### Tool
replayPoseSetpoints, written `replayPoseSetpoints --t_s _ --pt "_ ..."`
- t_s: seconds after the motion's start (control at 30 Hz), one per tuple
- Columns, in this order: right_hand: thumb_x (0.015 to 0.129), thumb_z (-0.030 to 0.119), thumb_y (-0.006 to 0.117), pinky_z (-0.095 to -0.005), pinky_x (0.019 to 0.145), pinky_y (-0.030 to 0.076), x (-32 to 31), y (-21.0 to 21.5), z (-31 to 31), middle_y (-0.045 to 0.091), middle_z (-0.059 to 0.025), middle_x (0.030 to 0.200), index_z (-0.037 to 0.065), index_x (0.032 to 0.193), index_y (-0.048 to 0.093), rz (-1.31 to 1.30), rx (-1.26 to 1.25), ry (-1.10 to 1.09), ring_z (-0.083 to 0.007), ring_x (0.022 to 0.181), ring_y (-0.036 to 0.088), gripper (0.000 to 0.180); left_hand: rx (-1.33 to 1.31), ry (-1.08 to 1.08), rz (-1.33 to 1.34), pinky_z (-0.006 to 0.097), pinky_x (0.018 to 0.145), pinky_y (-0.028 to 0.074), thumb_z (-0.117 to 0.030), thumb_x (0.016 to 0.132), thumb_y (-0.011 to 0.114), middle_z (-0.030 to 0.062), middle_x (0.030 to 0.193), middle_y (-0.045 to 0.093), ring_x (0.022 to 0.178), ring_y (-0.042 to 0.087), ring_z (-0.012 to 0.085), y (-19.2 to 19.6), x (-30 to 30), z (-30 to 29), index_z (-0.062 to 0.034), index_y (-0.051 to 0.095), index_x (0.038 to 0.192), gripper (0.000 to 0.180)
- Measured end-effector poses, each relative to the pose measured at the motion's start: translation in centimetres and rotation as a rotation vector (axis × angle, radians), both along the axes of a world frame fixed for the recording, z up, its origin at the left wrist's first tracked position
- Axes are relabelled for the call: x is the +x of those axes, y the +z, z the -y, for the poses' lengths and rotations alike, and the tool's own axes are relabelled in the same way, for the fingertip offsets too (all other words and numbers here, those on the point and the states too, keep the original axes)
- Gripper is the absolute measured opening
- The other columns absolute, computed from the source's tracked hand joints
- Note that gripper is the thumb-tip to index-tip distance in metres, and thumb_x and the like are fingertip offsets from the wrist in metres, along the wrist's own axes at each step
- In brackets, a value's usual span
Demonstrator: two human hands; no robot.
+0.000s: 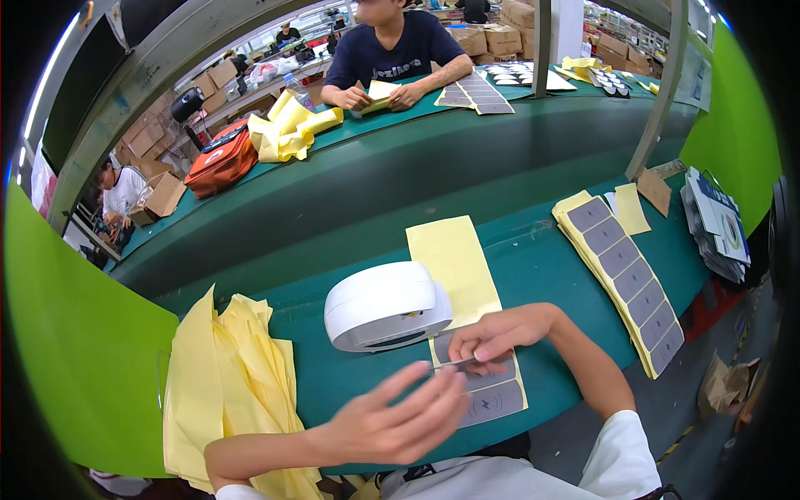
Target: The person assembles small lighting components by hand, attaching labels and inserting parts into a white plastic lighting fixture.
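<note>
My right hand (pixel 504 336) pinches a thin grey sticker (pixel 457 364), seen almost edge-on. The fingertips of my left hand (pixel 408 417) close on the sticker's other end, though the thumb's grip is partly hidden. Under both hands lies a sticker sheet (pixel 497 402) with grey rectangles bearing a small dark mark. Bare yellow backing paper (pixel 452 258) makes up its far part. A white rounded device (pixel 383 304) stands on the left edge of this sheet, just beyond my left hand.
A stack of sticker sheets (pixel 621 267) lies at right. Crumpled yellow backing papers (pixel 229 375) pile up at left. Printed packages (pixel 717 221) stand at far right. Across the green table, a person (pixel 387 58) handles yellow paper beside an orange bag (pixel 221 160).
</note>
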State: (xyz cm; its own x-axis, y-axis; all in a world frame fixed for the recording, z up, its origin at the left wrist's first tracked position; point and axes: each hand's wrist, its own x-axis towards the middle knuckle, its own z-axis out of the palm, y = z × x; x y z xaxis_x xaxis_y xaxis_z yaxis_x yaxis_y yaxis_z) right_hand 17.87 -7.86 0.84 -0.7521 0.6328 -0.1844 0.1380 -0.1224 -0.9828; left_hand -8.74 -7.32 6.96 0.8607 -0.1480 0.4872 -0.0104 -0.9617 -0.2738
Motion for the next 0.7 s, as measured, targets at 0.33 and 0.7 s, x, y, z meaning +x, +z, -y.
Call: replayPoseSetpoints --t_s 0.33,0.7 --pt "0.101 0.038 0.039 -0.0208 0.047 0.038 0.4 -5.5 -0.6 0.061 -0.0114 0.092 -0.006 0.125 0.052 -0.405 -0.318 0.124 -0.0126 0.073 0.059 0.051 -0.097 0.011 -0.016 0.04 0.092 0.053 -0.01 0.078 0.067 0.0193 0.115 0.062 0.106 0.062 0.0329 -2.8 2.9 -1.8 -0.0032 0.068 0.1 0.022" --pt "0.102 0.052 0.024 -0.0218 0.04 0.04 -0.1 -4.2 0.0 0.063 -0.0116 0.072 -0.003 0.103 0.058 -0.304 -0.293 0.08 -0.0178 0.056 0.064 0.064 -0.118 0.002 -0.077 0.039 0.091 0.053 -0.005 0.079 0.064 0.0219 0.118 0.06 0.106 0.063 0.0315 -2.6 1.9 -2.6 -0.0066 0.068 0.111 0.032"
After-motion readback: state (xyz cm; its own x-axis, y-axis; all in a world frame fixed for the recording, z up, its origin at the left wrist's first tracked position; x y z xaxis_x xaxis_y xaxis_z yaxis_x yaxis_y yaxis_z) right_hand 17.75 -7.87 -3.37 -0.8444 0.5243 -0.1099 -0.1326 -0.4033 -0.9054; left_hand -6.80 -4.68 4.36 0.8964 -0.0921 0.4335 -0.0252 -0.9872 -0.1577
